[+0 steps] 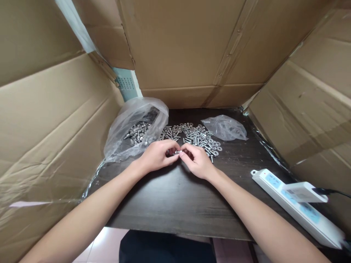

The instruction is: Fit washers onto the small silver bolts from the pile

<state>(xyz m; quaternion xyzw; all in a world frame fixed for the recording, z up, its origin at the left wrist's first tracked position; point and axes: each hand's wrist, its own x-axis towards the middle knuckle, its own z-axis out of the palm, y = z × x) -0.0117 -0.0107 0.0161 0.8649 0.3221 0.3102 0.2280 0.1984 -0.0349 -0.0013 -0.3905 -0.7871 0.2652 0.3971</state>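
My left hand (157, 155) and my right hand (196, 160) meet over the dark table (175, 204), fingertips pinched together on a small silver bolt (178, 152) held between them. Just beyond the hands lies a loose pile of bolts, nuts and washers (197, 137). To the left of the pile, a clear plastic bag (131, 128) lies open with more bolts inside. A smaller crumpled clear bag (225, 128) rests to the right of the pile.
Cardboard walls (192, 47) stand around the table on the left, back and right. A white power strip (298, 204) with a plugged-in adapter lies along the right side. The table's near edge is close to my body.
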